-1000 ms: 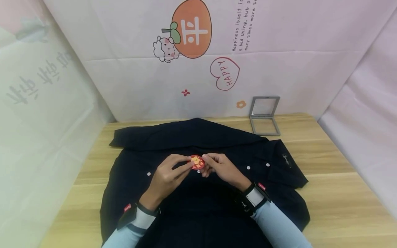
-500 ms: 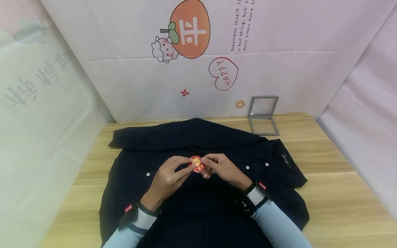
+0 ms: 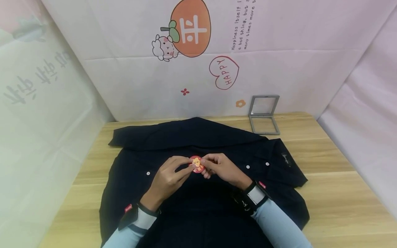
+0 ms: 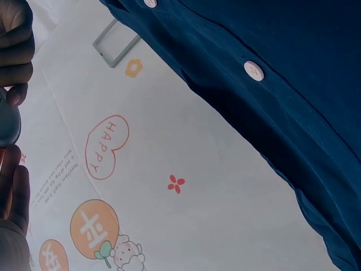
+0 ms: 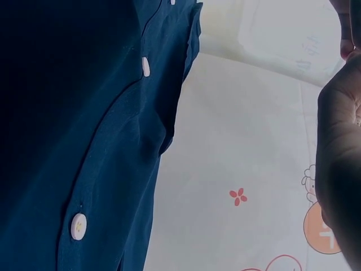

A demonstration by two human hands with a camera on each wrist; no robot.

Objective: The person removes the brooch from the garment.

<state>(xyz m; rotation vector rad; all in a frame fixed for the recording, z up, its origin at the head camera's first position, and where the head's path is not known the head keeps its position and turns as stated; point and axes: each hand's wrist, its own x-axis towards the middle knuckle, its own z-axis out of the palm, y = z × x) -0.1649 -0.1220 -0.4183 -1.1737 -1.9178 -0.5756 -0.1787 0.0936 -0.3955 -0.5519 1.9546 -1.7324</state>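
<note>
A round red badge (image 3: 196,160) with a yellow cartoon figure is held over the middle of a dark navy shirt (image 3: 183,136). My left hand (image 3: 168,177) pinches its left side, thumb and fingertips overlapping the printed face. On the opposite edge, my right hand (image 3: 225,170) pinches it between thumb and curled fingers. The left wrist view shows the greyish back of the badge (image 4: 9,125) at its left border, between the fingers of both hands. In the right wrist view only part of a hand (image 5: 341,135) shows, and the badge is out of sight.
The shirt lies spread on a wood-grain table (image 3: 335,193), white buttons (image 3: 247,167) along its front. A grey square display frame (image 3: 265,125) stands unfolded at the back right. White printed cloth (image 3: 130,82) hangs behind and at both sides.
The badge has turned slightly between the fingers, its printed face now more toward the head camera. Both hands keep their grip and stay nearly in place.
</note>
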